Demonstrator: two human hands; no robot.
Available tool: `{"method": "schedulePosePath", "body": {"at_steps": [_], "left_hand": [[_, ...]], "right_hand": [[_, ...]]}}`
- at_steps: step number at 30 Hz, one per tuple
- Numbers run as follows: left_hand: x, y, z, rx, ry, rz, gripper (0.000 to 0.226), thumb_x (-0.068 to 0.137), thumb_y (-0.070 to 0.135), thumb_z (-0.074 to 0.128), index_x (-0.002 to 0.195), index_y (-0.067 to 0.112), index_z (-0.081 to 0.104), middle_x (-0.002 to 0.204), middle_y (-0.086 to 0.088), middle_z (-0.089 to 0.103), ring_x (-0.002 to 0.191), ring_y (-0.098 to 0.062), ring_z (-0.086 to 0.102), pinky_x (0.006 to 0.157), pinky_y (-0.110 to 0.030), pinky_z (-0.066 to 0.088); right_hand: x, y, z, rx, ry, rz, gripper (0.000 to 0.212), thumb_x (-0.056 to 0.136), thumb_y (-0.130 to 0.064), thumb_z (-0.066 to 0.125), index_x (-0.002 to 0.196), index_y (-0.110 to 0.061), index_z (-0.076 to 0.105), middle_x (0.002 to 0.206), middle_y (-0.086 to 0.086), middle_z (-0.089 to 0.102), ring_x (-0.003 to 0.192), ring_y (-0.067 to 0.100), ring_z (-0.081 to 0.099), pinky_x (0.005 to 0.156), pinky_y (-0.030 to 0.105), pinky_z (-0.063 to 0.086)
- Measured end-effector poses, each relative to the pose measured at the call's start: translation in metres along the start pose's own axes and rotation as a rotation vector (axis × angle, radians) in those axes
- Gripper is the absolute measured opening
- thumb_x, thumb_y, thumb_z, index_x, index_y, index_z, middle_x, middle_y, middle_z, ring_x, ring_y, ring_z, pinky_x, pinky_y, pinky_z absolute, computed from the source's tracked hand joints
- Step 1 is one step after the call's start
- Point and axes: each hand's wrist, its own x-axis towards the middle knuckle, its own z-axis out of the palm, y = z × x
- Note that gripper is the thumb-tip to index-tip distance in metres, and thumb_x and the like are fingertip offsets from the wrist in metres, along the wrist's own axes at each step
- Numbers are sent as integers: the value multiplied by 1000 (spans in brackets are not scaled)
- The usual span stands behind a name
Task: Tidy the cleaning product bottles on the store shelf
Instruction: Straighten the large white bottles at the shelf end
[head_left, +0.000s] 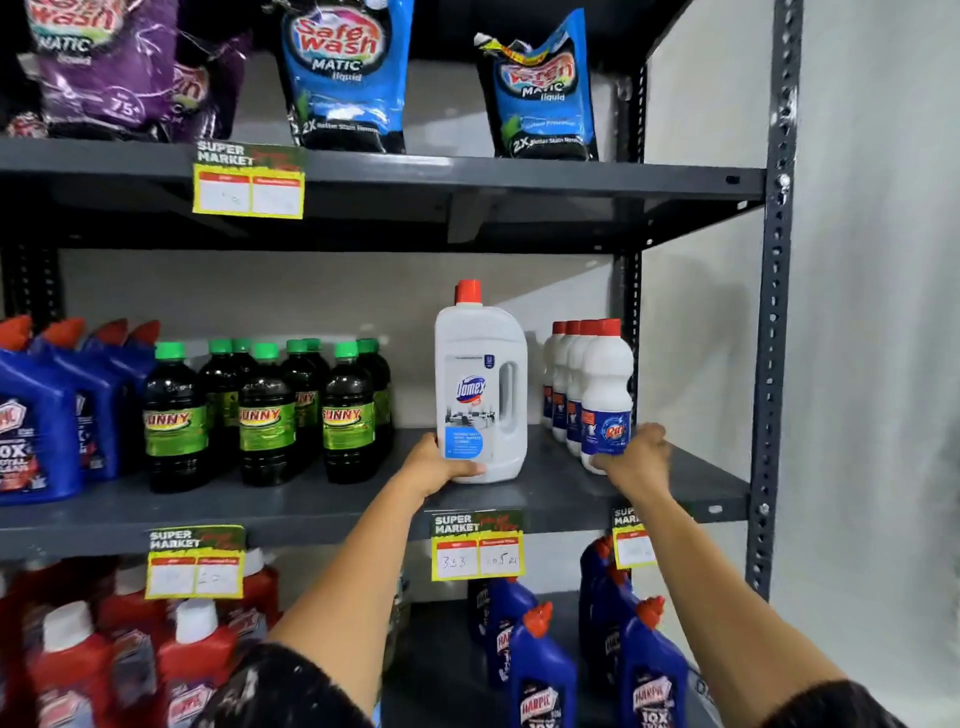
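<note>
A white Domex bottle with a red cap stands upright on the middle grey shelf. My left hand grips its lower left corner. To its right stands a row of several white Rin bottles with red caps. My right hand is closed around the base of the front one. Left of the Domex bottle stand several dark Sunny bottles with green caps, and blue Harpic bottles at the far left.
Safe Wash pouches stand on the top shelf. Red bottles and blue Harpic bottles fill the bottom shelf. Yellow price tags hang from the shelf edges. A perforated steel upright and a white wall bound the right side.
</note>
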Motion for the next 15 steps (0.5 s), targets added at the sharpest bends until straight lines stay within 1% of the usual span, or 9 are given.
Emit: {"method": "schedulePosePath", "body": {"at_steps": [2,4,7,10,11,12,15], "left_hand": [[5,0,1,-18,11,-9,48,58,11,87,101,19,65,115,-2,68,101,-17,63,92,-32,49],[6,0,-1,-27,10,-14,45,57,12,88,93,25,64,106,3,68,92,-11,64,82,-25,49],[8,-1,-2,-35,-13,-13,42,58,13,88,87,29,63,94,11,66,81,3,60,63,-12,44],[7,-2,-3,-28,-17,-10,40,59,13,87,86,29,62,89,16,64,77,8,58,54,-5,42],[7,-2,-4,-37,-17,-4,39,60,13,87,86,29,62,91,14,65,77,7,58,54,-5,43],[6,-2,-4,-39,-27,-6,40,61,12,86,89,28,62,96,11,66,79,6,58,56,-6,43],[6,-3,-6,-53,-68,-24,46,63,11,85,101,23,62,116,0,67,91,-5,61,76,-17,45]], "right_hand": [[7,0,4,65,-42,-10,92,64,-15,85,135,1,28,135,24,44,123,40,47,98,46,44],[11,-1,9,73,-73,-26,95,62,-17,88,135,1,29,133,22,49,122,39,51,97,45,45],[19,1,15,5,-56,-35,91,64,-14,86,134,2,30,132,23,50,121,40,51,98,46,46],[18,3,17,-41,-31,-39,84,68,-11,82,133,2,30,130,24,52,120,40,52,95,44,46],[20,4,19,-48,-28,-43,83,69,-12,82,133,2,30,130,24,52,119,41,52,95,44,46],[19,2,18,-57,-33,-39,83,69,-13,82,133,2,30,130,24,51,119,41,52,95,44,46],[22,4,20,-78,-53,-7,92,67,-14,84,136,2,26,133,25,50,122,42,51,98,46,44]]}}
